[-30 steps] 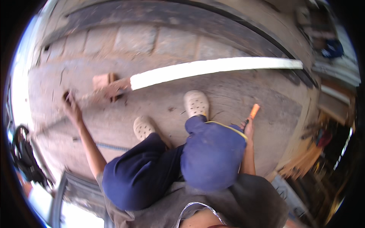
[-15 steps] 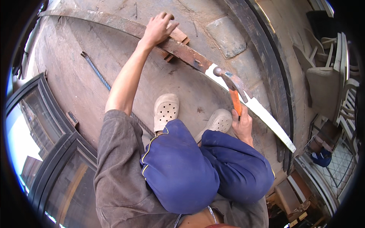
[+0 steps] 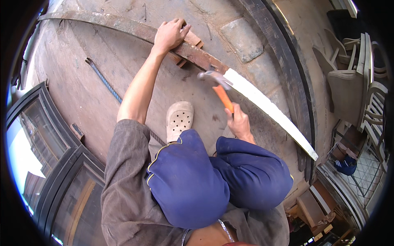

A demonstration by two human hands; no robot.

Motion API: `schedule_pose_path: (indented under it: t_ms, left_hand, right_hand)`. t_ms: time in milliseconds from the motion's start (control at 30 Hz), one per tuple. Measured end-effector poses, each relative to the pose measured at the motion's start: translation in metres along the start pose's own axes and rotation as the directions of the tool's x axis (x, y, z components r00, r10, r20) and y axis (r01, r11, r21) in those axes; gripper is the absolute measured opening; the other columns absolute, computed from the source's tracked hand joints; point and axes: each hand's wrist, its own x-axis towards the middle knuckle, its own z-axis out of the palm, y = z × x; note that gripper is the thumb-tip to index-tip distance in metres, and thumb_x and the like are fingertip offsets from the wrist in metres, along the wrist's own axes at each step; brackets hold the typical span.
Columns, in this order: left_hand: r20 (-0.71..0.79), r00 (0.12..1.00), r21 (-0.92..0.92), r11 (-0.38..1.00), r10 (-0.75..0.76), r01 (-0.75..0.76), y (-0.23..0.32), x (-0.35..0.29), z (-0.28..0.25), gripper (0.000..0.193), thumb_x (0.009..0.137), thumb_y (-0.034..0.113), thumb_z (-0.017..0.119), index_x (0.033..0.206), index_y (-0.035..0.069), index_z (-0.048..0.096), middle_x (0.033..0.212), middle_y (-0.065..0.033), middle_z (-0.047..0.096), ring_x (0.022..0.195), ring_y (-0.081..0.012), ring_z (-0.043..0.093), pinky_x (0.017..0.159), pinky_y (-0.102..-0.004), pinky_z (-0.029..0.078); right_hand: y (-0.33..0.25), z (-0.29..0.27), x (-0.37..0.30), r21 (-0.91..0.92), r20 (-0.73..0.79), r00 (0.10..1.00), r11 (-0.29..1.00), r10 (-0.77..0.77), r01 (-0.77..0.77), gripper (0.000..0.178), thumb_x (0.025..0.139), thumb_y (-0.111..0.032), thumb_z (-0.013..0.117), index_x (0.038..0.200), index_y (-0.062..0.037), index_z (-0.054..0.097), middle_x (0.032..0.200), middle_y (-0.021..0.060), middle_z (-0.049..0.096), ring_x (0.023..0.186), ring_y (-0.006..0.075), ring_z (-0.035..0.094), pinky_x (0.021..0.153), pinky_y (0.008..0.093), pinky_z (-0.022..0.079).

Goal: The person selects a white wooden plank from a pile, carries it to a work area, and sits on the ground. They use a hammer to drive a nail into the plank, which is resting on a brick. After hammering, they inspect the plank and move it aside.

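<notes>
A long weathered wooden beam (image 3: pixel 197 55) crosses in front of me, its right stretch bright white (image 3: pixel 271 112). My left hand (image 3: pixel 169 36) is closed over the beam's brown part, fingers curled over its far edge. Beneath the beam, beside that hand, are reddish-brown wood blocks (image 3: pixel 193 39). My right hand (image 3: pixel 239 123) is wrapped round the orange handle of a claw hammer (image 3: pixel 223 98). The blurred hammer head is close to where brown meets white; I cannot tell whether it touches the beam.
A blue twisted pry bar (image 3: pixel 104 80) lies on the floor at left, beside dark-framed glass panels (image 3: pixel 61 151). Beyond the beam are a flat stone slab (image 3: pixel 242 39) and a long dark timber (image 3: pixel 283 53). Chairs (image 3: pixel 344 86) stand at right. My beige clog (image 3: pixel 179 119) is near the beam.
The hammer in my right hand has swung left and toward me, from over the white stretch to near the brown part. My left hand has settled lower onto the beam.
</notes>
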Motion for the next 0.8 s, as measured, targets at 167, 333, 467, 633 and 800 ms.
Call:
schedule_pose_path:
  t_ms: [167, 333, 467, 633, 800]
  left_hand:
    - [0.025, 1.000, 0.034, 0.999, 0.005, -0.005, 0.009, 0.011, 0.007, 0.037, 0.097, 0.039, 0.049, 0.102, 0.005, 0.064, 0.098, -0.0143, 0.069, 0.093, -0.0328, 0.065, 0.088, -0.0425, 0.047]
    - [0.048, 0.997, 0.001, 0.999, -0.054, 0.054, 0.007, 0.002, 0.000, 0.038, 0.096, 0.041, 0.050, 0.101, 0.005, 0.064, 0.098, -0.0147, 0.069, 0.092, -0.0341, 0.065, 0.087, -0.0430, 0.048]
    - [0.035, 0.998, -0.001, 0.999, -0.048, 0.048, 0.005, 0.001, 0.001, 0.038, 0.096, 0.042, 0.050, 0.101, 0.006, 0.064, 0.097, -0.0140, 0.069, 0.091, -0.0347, 0.066, 0.085, -0.0438, 0.049]
    - [0.017, 0.999, 0.023, 0.999, -0.040, 0.039, 0.008, 0.002, 0.001, 0.038, 0.096, 0.042, 0.050, 0.101, 0.007, 0.064, 0.096, -0.0137, 0.069, 0.090, -0.0357, 0.066, 0.081, -0.0440, 0.051]
    - [0.078, 0.994, 0.055, 0.996, -0.079, 0.075, 0.007, 0.001, -0.001, 0.040, 0.096, 0.044, 0.050, 0.099, 0.006, 0.064, 0.096, -0.0149, 0.070, 0.090, -0.0362, 0.066, 0.079, -0.0446, 0.052]
  right_hand:
    - [0.011, -0.016, -0.032, 0.107, 0.122, 0.985, 0.985, 0.122, -0.135, 0.031, 0.093, -0.030, 0.064, 0.106, -0.0046, 0.053, 0.071, 0.0208, 0.063, 0.063, 0.0395, 0.065, 0.054, 0.0452, 0.051]
    - [-0.002, -0.041, -0.027, 0.222, 0.291, 0.954, 0.975, -0.075, 0.009, 0.037, 0.088, -0.034, 0.071, 0.102, -0.0036, 0.056, 0.070, 0.0205, 0.063, 0.064, 0.0376, 0.067, 0.056, 0.0415, 0.051]
    - [0.008, -0.039, -0.033, 0.142, 0.133, 0.988, 0.985, 0.079, -0.098, 0.028, 0.089, -0.029, 0.070, 0.093, -0.0031, 0.060, 0.071, 0.0198, 0.064, 0.069, 0.0374, 0.067, 0.058, 0.0401, 0.052]
    - [0.012, -0.050, -0.024, 0.121, -0.163, 0.984, 0.988, -0.071, 0.091, 0.026, 0.093, -0.026, 0.065, 0.101, -0.0020, 0.063, 0.077, 0.0197, 0.065, 0.071, 0.0379, 0.067, 0.061, 0.0406, 0.054]
    - [0.018, -0.018, -0.009, 0.072, 0.002, 0.989, 0.987, 0.146, -0.146, 0.022, 0.095, -0.021, 0.062, 0.103, -0.0013, 0.057, 0.071, 0.0209, 0.062, 0.066, 0.0428, 0.065, 0.054, 0.0437, 0.051]
